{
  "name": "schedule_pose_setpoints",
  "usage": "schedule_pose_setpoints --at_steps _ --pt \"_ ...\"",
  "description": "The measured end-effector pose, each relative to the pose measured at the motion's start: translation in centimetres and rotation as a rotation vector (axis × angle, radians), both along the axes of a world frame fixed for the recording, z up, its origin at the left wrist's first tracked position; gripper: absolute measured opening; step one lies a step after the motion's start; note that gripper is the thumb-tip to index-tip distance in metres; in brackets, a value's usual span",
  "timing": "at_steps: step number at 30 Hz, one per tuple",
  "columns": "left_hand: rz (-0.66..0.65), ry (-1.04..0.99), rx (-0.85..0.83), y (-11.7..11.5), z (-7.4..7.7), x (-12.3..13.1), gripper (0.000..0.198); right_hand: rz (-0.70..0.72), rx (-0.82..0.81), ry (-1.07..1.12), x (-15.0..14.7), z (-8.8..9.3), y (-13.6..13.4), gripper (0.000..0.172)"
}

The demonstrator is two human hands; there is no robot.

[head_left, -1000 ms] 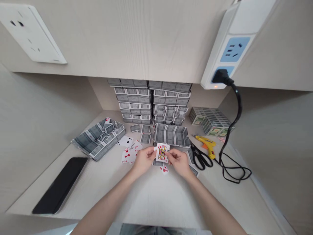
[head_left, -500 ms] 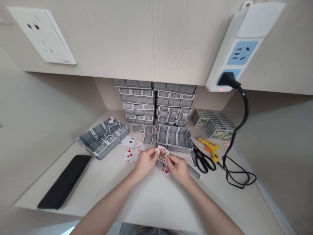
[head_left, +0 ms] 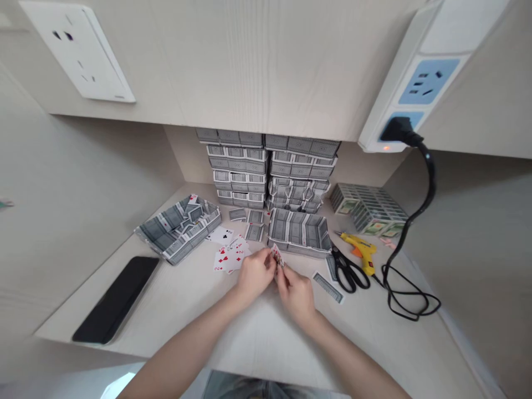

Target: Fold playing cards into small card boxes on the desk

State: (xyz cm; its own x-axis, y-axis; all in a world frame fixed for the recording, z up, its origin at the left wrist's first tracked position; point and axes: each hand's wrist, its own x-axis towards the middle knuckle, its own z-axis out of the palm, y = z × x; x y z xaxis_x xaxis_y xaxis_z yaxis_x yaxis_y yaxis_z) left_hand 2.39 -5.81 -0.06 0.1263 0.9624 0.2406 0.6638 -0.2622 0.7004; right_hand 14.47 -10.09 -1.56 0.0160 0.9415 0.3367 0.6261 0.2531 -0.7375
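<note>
A playing card [head_left: 277,254] is pinched between my two hands, turned partly on edge so that only a narrow strip of its red face shows. My left hand [head_left: 256,271] grips its left side, and my right hand [head_left: 296,291] holds its lower right edge. Just beyond them stands an open tray [head_left: 299,231] made of grey-backed cards. Loose playing cards [head_left: 229,257] lie face up to the left of my left hand. Past those, grey-backed cards [head_left: 254,231] lie face down. A cut card strip [head_left: 328,287] is right of my right hand.
Black scissors [head_left: 349,272] and a yellow glue gun [head_left: 362,252] with a looping cord lie on the right. A second card tray [head_left: 178,244] and a black phone [head_left: 116,299] are at left. Stacked card boxes [head_left: 239,163] stand behind; a power strip [head_left: 430,83] hangs above.
The card in my hands has turned from facing me to nearly edge-on, and my hands have come closer together. The view has shifted slightly.
</note>
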Motion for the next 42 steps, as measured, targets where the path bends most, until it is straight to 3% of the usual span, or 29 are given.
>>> schedule_pose_setpoints --at_steps 4,9,16,21,26,31,36,39,42 --pt "-0.024 -0.120 -0.050 0.5 0.2 -0.8 0.019 0.017 -0.052 0.092 0.8 0.8 0.5 0.031" --pt "-0.111 -0.286 -0.095 0.9 0.1 -1.5 0.021 0.050 -0.038 0.065 1.4 0.6 0.8 0.032" --pt "-0.075 -0.214 -0.001 0.2 -0.7 -0.8 0.022 0.090 0.155 -0.333 0.2 -0.5 -0.3 0.030" --pt "-0.035 -0.177 0.108 -0.2 -0.4 -0.2 0.023 0.046 0.198 -0.332 -0.2 -0.2 -0.5 0.033" --pt "-0.046 -0.283 0.102 0.0 0.0 -0.2 0.021 -0.039 0.144 -0.109 0.8 1.1 0.1 0.034" --pt "-0.066 -0.265 0.017 0.2 -0.1 -0.5 0.012 0.015 0.150 -0.167 0.9 0.8 0.3 0.035" --pt "-0.052 -0.029 0.149 0.0 -0.5 -0.5 0.017 0.030 0.075 -0.385 0.2 -0.4 0.5 0.041" --pt "-0.078 0.019 0.251 0.2 -0.5 -0.4 0.022 0.056 -0.032 -0.330 0.3 -0.5 0.7 0.042" --pt "-0.076 -0.037 0.246 0.6 -0.4 -0.7 0.021 0.026 -0.087 -0.208 0.9 0.0 0.9 0.041"
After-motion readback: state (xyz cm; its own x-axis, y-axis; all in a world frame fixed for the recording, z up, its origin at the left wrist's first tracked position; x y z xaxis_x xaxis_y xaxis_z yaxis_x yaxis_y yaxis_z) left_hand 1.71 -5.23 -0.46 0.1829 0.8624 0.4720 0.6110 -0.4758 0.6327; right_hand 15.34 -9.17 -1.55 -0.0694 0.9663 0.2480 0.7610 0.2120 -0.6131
